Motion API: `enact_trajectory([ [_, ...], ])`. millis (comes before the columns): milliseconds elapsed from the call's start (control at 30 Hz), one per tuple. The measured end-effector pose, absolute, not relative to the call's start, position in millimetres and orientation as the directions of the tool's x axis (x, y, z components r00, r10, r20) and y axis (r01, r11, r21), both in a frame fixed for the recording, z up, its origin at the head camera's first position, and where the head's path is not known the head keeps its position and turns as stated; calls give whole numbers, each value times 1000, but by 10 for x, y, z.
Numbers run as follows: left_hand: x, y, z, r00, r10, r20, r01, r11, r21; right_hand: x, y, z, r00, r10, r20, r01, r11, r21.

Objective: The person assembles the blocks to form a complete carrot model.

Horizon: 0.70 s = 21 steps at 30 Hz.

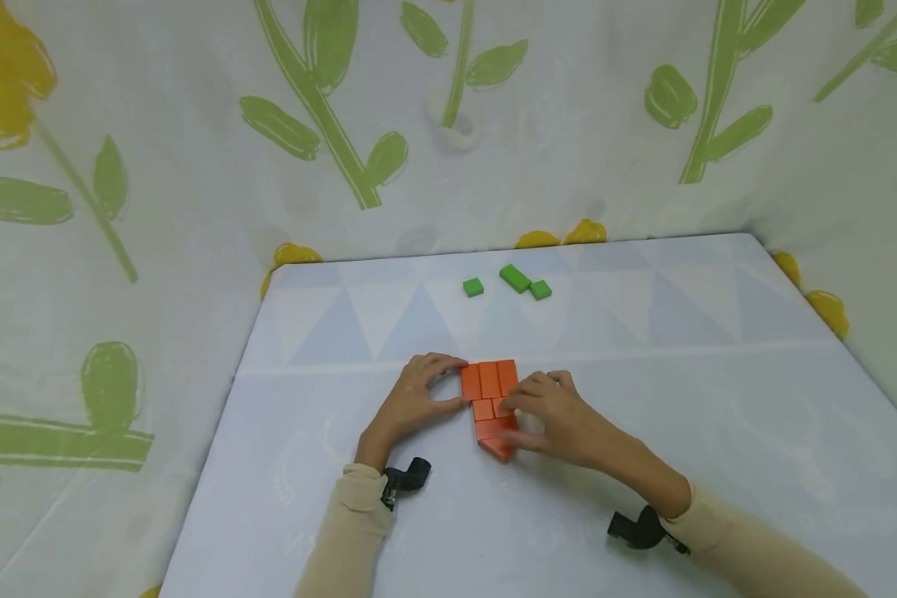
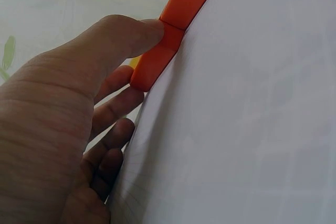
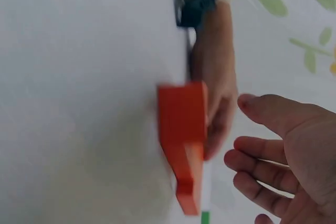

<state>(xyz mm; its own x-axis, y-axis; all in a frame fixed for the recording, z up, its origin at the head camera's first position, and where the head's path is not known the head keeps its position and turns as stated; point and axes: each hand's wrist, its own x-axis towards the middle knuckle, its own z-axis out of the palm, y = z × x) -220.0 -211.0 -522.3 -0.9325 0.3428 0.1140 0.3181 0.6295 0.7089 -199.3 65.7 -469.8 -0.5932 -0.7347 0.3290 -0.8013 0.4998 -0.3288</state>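
Orange blocks (image 1: 491, 404) packed flat on table (image 1: 643, 465), at centre of head view — 3 in top row, smaller ones below, pointed end at bottom. Left hand (image 1: 417, 400) set at left edge of top row; thumb (image 2: 131, 32) pressed on block side, other fingers loosely bent, nothing held. Right hand (image 1: 561, 419) laid against right edge, fingers relaxed — nothing gripped. 3 green blocks (image 1: 516, 281) seen further up, well apart.

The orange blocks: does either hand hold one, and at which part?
Neither lifts one. The left hand touches the orange blocks at their left edge; the right hand touches their right side.
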Motion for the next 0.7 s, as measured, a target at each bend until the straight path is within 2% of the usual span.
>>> enact_trajectory([
  [133, -2203, -2122, -5224, -937, 334, 107, 307, 634, 710, -2343, 684, -4610, -715, -638, 286, -696, 613, -374],
  [367, -2201, -2121, -5273, -932, 348, 103, 317, 644, 696, -3095, 717, -4657, -854, -450, 261, -520, 752, -406],
  [533, -2189, -2105, -5274, -930, 353, 102, 320, 643, 696, -3574, 706, -4714, -916, -347, 204, -402, 810, -426],
  [700, -2199, -2092, -5260, -928, 357, 109, 327, 638, 697, -3860, 656, -4743, -937, -306, 170, -349, 854, -384],
])
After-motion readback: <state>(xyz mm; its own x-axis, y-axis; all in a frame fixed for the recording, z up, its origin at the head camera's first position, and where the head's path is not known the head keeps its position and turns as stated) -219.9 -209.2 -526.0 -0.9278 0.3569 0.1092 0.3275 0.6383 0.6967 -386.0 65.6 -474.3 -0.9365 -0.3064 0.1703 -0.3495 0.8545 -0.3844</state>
